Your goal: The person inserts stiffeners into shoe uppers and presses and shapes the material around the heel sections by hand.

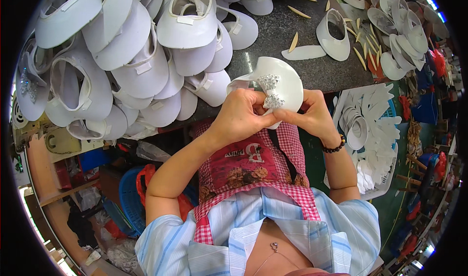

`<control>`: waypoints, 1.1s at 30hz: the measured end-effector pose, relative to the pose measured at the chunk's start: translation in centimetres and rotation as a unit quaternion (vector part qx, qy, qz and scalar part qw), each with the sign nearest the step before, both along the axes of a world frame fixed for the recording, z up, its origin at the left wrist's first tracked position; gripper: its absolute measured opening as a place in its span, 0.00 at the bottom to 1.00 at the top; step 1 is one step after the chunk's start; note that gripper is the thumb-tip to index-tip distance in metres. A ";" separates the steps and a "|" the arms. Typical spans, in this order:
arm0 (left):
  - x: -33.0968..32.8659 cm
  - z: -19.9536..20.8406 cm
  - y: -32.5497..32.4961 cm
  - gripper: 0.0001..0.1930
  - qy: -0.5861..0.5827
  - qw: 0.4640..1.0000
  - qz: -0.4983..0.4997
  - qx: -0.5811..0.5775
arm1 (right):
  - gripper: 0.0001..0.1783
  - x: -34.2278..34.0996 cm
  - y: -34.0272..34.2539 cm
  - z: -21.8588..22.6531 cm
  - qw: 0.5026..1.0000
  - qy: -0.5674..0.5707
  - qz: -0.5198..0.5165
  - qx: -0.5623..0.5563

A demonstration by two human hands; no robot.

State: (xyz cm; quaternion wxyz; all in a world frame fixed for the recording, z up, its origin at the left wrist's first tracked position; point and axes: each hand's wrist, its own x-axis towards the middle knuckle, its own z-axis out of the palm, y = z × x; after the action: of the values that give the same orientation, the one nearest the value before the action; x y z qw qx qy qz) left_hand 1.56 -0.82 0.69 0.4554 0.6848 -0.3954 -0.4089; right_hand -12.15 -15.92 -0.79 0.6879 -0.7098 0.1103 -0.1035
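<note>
In front of my chest I hold a white shoe upper with a glittering silver bow on it. My left hand is closed on its lower left edge, fingers bent behind the bow. My right hand pinches the lower right edge, its thumb meeting my left thumb just under the bow. Part of the upper's lower edge is hidden by my fingers. Many similar white uppers lie heaped on the dark table to the left, several with small white tabs.
On the table's right are another white upper, a flat white piece and several thin yellowish strips. More white uppers are piled beyond. A white crate of white pieces stands at my right, a blue basket at my left.
</note>
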 end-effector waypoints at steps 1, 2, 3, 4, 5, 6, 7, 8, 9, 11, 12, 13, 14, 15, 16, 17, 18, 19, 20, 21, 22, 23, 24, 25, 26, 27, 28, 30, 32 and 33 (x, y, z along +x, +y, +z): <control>0.0 -0.2 0.0 0.11 0.001 1.000 -0.002 0.000 | 0.14 0.0 0.1 -0.1 1.000 0.001 -0.002 0.000; 0.2 -0.4 0.0 0.11 0.007 1.000 -0.005 0.014 | 0.13 0.1 0.1 -0.1 0.998 -0.026 -0.015 -0.051; 0.2 -0.5 -0.1 0.11 0.013 0.999 -0.009 0.028 | 0.13 0.0 0.1 -0.2 0.993 -0.051 -0.027 -0.103; 0.2 -0.3 0.0 0.11 0.015 0.999 -0.011 0.028 | 0.13 0.1 0.1 -0.4 0.993 -0.049 -0.029 -0.103; 0.2 0.1 0.0 0.11 0.003 0.999 -0.016 0.045 | 0.13 0.2 0.1 -0.8 0.984 -0.073 -0.040 -0.157; 0.3 0.3 0.0 0.11 -0.012 0.998 -0.022 0.062 | 0.12 0.4 0.0 -1.1 0.971 -0.099 -0.052 -0.211; 0.3 0.4 -0.1 0.11 -0.014 0.998 -0.022 0.062 | 0.12 0.4 0.0 -1.2 0.971 -0.100 -0.053 -0.211; 0.1 0.3 -0.2 0.11 0.012 1.000 -0.003 0.017 | 0.12 0.5 0.0 -1.3 0.976 -0.088 -0.053 -0.193; 0.0 0.3 -0.1 0.13 0.038 0.999 0.016 -0.027 | 0.12 0.6 0.1 -1.4 0.980 -0.077 -0.053 -0.175; 0.0 -0.5 0.4 0.13 0.053 0.997 0.012 -0.063 | 0.14 0.9 0.2 -1.6 0.996 -0.053 -0.006 0.069; -0.2 -0.4 0.4 0.13 0.074 0.992 0.010 -0.100 | 0.15 0.8 0.2 -1.8 0.951 -0.020 0.043 0.307; -0.1 0.0 0.4 0.13 0.074 0.992 0.007 -0.099 | 0.15 0.8 0.3 -2.3 0.950 -0.021 0.041 0.308; 0.1 0.7 0.4 0.11 0.063 0.996 -0.004 -0.062 | 0.18 0.8 0.4 -3.2 0.897 -0.033 0.078 0.433; 0.2 1.3 0.3 0.09 0.050 0.998 -0.013 -0.025 | 0.20 0.8 0.4 -4.0 0.827 -0.044 0.117 0.549; 0.2 1.5 0.2 0.09 0.050 0.998 -0.013 -0.025 | 0.22 0.9 0.4 -4.6 0.810 -0.058 0.139 0.567; 0.2 1.6 0.1 0.10 0.064 0.998 -0.017 -0.013 | 0.22 0.6 0.4 -4.7 0.810 -0.058 0.140 0.567; 0.2 1.6 0.1 0.10 0.079 0.997 -0.021 0.001 | 0.22 0.4 0.7 -4.4 0.817 -0.051 0.127 0.561; 0.3 1.3 0.3 0.10 0.079 0.997 -0.021 0.002 | 0.22 0.3 0.9 -4.0 0.823 -0.044 0.115 0.554; 0.3 0.8 0.4 0.09 -0.024 0.997 -0.038 -0.067 | 0.22 0.2 0.7 -3.5 0.823 -0.045 0.115 0.555; 0.4 0.6 0.4 0.08 -0.125 0.981 -0.058 -0.137 | 0.22 0.0 0.2 -2.9 0.840 -0.038 0.094 0.534; 0.4 0.7 0.4 0.08 -0.125 0.981 -0.060 -0.139 | 0.21 -0.2 -0.4 -2.4 0.855 -0.031 0.072 0.512; 0.5 0.8 0.5 0.08 -0.246 0.949 -0.046 -0.192 | 0.20 -0.2 -1.3 -2.2 0.865 -0.033 0.012 0.501; 0.7 1.0 0.6 0.08 -0.362 0.900 -0.032 -0.243 | 0.19 0.2 -1.9 -1.7 0.912 -0.030 -0.016 0.409; 0.7 1.0 0.8 0.08 -0.362 0.899 -0.036 -0.245 | 0.18 0.3 -2.3 -1.0 0.949 -0.026 -0.043 0.312; 0.6 0.9 1.2 0.08 -0.352 0.912 -0.065 -0.202 | 0.16 0.2 -1.9 -0.4 0.979 -0.022 -0.054 0.194; 0.5 0.9 1.6 0.09 -0.341 0.922 -0.090 -0.157 | 0.16 0.1 -1.8 -0.2 0.979 -0.022 -0.053 0.195; 0.5 1.0 1.4 0.08 -0.368 0.911 -0.087 -0.165 | 0.16 0.1 -1.8 0.0 0.994 -0.033 -0.061 0.090; 0.5 2.5 1.3 0.08 -0.211 0.970 -0.084 -0.087 | 0.16 0.2 -2.0 0.4 0.997 -0.048 -0.065 -0.006; 0.6 3.0 1.1 0.07 -0.036 0.996 -0.072 -0.033 | 0.16 0.5 -2.4 -1.4 0.987 -0.051 -0.062 0.139; 0.6 2.9 0.9 0.07 -0.044 0.996 -0.070 -0.035 | 0.15 1.3 -2.4 -1.3 0.957 -0.054 -0.053 0.279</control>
State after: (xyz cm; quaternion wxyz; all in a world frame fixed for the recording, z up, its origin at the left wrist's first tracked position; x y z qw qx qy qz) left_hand 2.17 0.09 3.62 0.4316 0.6566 -0.4755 -0.3955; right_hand -10.80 -18.33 -2.10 0.8568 -0.4765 0.1353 -0.1432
